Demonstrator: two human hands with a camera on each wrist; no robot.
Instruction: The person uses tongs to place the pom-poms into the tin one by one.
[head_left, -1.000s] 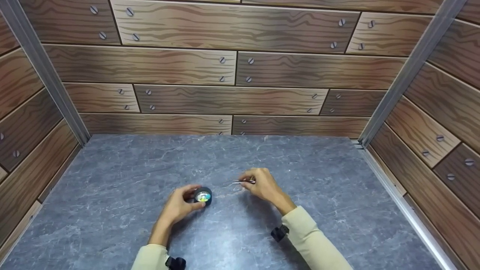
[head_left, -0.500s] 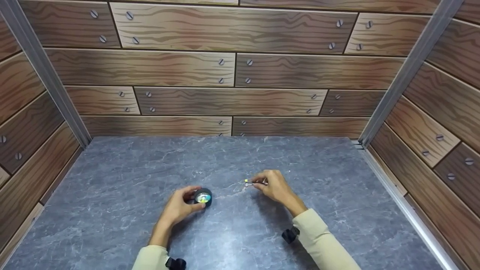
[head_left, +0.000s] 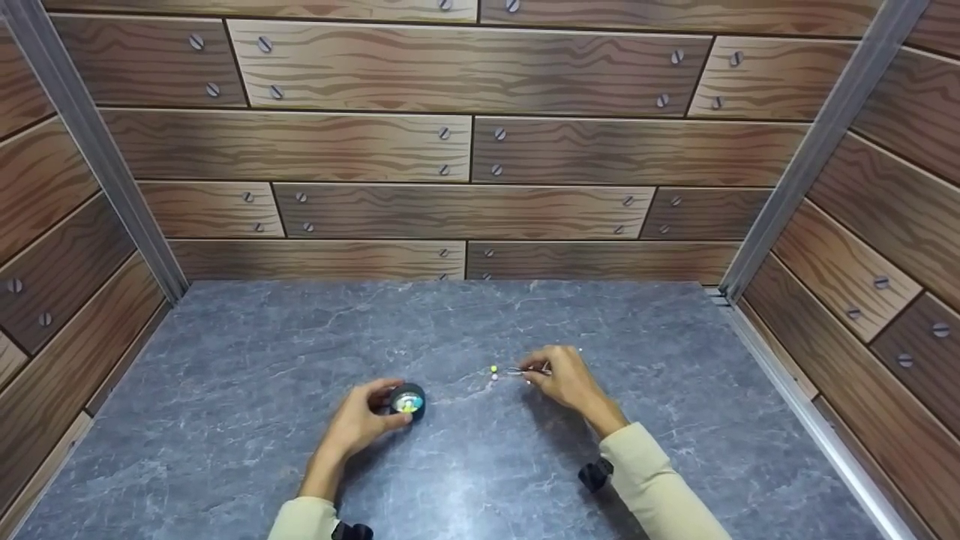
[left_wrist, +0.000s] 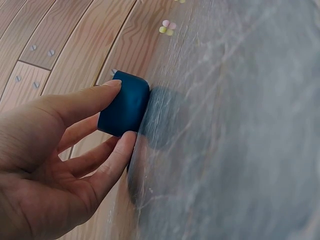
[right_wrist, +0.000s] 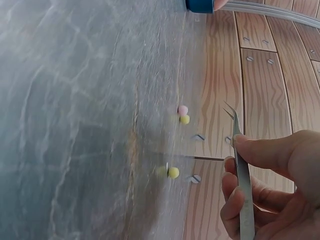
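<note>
The table (head_left: pixel 450 322), a grey marble-patterned surface, stood between wood-plank-print walls (head_left: pixel 480 150) with grey metal posts (head_left: pixel 817 142) at its far corners. A person in pale cream sleeves (head_left: pixel 664 484) worked there with both hands; a black camera (head_left: pixel 596 475) sat at the right wrist.

The left hand (head_left: pixel 356 424) held a small round dark-blue container (left_wrist: pixel 125 103), thumb on one side and fingers on the other. The container touched the table slightly left of midway between its left and right edges, its bright multicoloured inside facing up.

The right hand (head_left: pixel 566 379) pinched slim silver metal tweezers (right_wrist: pixel 245 200) with bent, pointed tips, right of midway between the same edges. The tips were narrowly parted, raised above the table and directed toward its left edge.

Just beyond the tips lay a small round pink bead (right_wrist: pixel 183 109) and a small round yellow bead (right_wrist: pixel 185 119), close together. A second yellow bead (right_wrist: pixel 173 172) lay apart from them, nearer the table's right edge.
</note>
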